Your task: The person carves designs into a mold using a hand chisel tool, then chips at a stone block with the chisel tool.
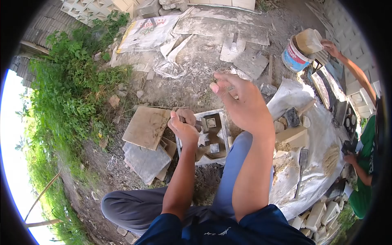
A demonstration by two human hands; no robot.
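My left hand (184,127) is closed at the left edge of a pale rectangular mould frame (212,160). Its fingers wrap round something brownish-grey that I cannot make out. Inside the frame are a star-shaped piece (203,139) and small square blocks (214,148). My right hand (245,102) is raised above and to the right of the frame, thumb and fingers curved and apart, holding nothing visible. Beside my left hand, a mud-smeared square board (147,127) lies on a stack of grey boards (148,161).
At right, a co-worker's hand (330,47) holds a tan container (309,41) at a paint bucket (295,59). A white sheet (314,179) carries sand, blocks and a dark-headed tool (303,159). A trowel (234,43) lies ahead; plants (77,90) grow at left.
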